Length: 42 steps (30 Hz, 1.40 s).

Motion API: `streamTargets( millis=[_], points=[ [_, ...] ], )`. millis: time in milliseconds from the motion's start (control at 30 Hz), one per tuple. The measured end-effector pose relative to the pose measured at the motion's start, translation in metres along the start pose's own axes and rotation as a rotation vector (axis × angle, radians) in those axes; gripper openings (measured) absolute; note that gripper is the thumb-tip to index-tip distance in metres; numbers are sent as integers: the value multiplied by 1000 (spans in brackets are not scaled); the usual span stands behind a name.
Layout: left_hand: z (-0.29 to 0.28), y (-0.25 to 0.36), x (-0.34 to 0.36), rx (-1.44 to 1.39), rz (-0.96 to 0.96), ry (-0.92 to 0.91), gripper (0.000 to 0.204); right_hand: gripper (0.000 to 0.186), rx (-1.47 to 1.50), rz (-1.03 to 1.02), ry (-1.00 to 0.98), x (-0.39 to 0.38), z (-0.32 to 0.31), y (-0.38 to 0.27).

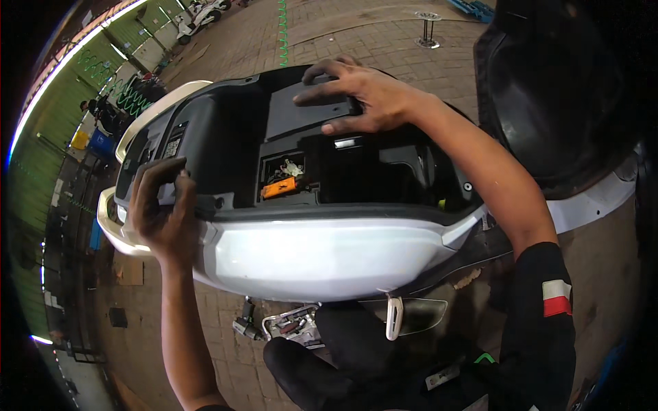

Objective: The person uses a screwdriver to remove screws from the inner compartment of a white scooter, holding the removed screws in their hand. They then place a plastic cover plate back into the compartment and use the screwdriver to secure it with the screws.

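The white scooter body (308, 253) stands in front of me with its black under-seat storage bin (226, 116) uncovered. My right hand (360, 96) is over the far middle of the bin, fingers spread above a flat dark grey panel (295, 113). A dark patch between its thumb and forefinger is hard to make out. At the bin's left end, my left hand (162, 209) hovers by the near rim with bent fingers, thumb apart, and nothing visible between them. A small square well (274, 164) near the middle contains an orange piece (279, 188) and a crumpled pale scrap (293, 168).
A black seat (569, 103) rises at the right. Near my knees on the brick floor lie a power tool (247, 320) and a metal tray (312, 342) of tools. Cream grab rails (106, 212) stick out at the left. A round metal stand (428, 31) is farther off.
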<state>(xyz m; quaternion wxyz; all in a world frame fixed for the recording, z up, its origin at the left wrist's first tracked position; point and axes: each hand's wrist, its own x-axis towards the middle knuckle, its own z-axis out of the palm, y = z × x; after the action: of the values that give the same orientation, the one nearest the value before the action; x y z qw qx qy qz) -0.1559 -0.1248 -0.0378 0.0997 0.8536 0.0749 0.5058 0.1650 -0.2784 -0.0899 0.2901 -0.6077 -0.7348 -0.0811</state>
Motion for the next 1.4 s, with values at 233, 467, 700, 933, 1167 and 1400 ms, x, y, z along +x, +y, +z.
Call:
streamTargets(
  millis=[233,467,700,933,1167,1400],
  points=[
    [-3,5,-1,163,47,-14,18,60,5,27,82,5,37,9],
    [-4,-2,-4,159,67,18,18,59,12,-206,-137,16,70,-12],
    [-2,-4,-11,159,78,15,19,62,67,-59,-259,11,97,-42],
    [-11,4,-6,199,76,1,19,67,82,-46,-334,23,96,-33],
    [-12,-1,-4,213,115,12,20,85,87,-40,-401,17,118,-26],
    [-6,-1,-5,258,86,-17,20,98,170,-31,-718,34,96,-16]
  ],
)
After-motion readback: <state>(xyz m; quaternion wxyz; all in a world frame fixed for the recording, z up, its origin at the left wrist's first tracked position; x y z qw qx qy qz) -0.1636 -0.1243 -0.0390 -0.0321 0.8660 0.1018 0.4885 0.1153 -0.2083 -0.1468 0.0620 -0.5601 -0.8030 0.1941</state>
